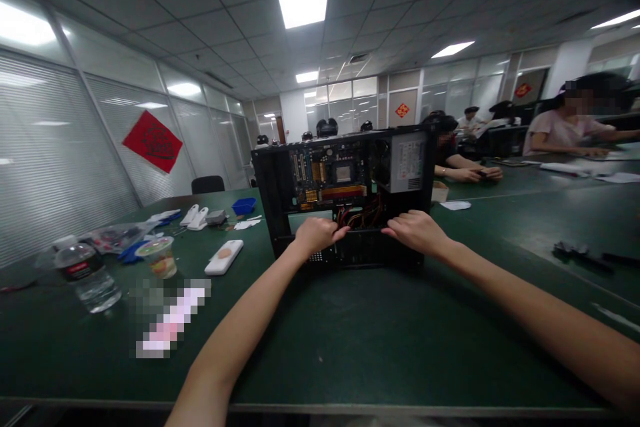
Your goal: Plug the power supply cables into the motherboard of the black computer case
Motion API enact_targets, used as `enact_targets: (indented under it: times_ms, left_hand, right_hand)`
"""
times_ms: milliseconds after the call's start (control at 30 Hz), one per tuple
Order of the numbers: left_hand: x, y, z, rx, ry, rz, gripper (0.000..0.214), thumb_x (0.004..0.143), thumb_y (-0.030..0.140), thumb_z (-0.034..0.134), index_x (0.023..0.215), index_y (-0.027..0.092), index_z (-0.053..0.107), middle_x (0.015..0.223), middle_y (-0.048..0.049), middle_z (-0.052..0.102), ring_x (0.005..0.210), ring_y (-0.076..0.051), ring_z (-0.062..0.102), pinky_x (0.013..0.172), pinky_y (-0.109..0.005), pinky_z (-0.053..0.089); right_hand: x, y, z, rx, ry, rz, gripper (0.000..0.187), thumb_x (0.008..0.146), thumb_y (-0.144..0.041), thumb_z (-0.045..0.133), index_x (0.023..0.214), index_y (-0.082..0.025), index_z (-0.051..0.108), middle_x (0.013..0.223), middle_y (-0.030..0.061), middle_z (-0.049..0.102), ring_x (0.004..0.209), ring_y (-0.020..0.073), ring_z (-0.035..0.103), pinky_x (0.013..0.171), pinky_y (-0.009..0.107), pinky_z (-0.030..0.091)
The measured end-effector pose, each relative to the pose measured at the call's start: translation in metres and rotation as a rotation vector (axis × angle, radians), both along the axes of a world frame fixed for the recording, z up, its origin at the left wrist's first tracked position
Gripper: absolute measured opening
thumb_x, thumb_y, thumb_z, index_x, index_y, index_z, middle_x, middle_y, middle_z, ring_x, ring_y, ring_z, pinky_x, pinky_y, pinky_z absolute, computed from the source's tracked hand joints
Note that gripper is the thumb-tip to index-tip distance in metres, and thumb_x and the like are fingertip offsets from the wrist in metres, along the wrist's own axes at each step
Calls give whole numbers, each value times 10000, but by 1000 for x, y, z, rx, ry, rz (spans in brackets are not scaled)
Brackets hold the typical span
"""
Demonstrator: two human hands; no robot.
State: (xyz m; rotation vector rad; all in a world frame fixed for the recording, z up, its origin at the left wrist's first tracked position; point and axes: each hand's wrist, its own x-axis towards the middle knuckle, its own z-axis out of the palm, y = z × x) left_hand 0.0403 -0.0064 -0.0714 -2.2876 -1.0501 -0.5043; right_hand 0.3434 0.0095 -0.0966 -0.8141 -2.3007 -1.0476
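Observation:
An open black computer case (pixel 276 200) stands upright on the green table (pixel 350 340), its motherboard (pixel 333 180) and power supply (pixel 407 163) facing me. Red and orange cables (pixel 365 212) hang in its lower part. My left hand (pixel 316 235) reaches into the bottom of the case, fingers curled near the cables. My right hand (pixel 416 230) rests at the case's lower right, fingers bent inward toward the same cables. What either hand grips is hidden.
Left of the case lie a water bottle (pixel 87 277), a sealed cup (pixel 157 257), a white device (pixel 224 257), a blue tray (pixel 244 205) and small white parts. Black tools (pixel 575 253) lie at the right. Other people sit at tables behind.

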Motion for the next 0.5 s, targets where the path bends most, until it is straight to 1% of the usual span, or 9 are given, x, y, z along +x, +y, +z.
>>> enact_targets:
  times_ms: [100,300,400,500]
  left_hand:
    - [-5,4,1,20,-35,-4,613,1042,494,388,664,148,723,684,-93,721,583,-183,638,495,-298,268]
    - [-21,16,2,30,-114,28,591,1030,450,393,628,154,710,656,-99,704,556,-167,594,518,-300,249]
    - [-33,23,2,21,-159,36,577,1016,451,404,609,160,691,647,-97,695,566,-166,588,536,-308,240]
    - [-46,30,2,-13,-237,58,592,1014,463,391,576,165,657,627,-97,679,576,-170,585,558,-317,251]
  right_hand:
    - [-5,-4,2,9,-15,-18,389,1039,-330,506,719,-154,638,678,56,701,613,172,607,642,309,249]
    - [-21,-16,5,-33,-12,-59,402,1037,-340,510,712,-151,652,670,61,712,590,179,624,624,306,246]
    - [-35,-30,6,-45,-2,-95,420,1041,-345,492,706,-153,660,664,74,716,588,194,642,614,309,251]
    - [-53,-48,8,-40,-9,-125,422,1044,-339,476,716,-153,665,658,88,713,588,213,659,599,315,266]
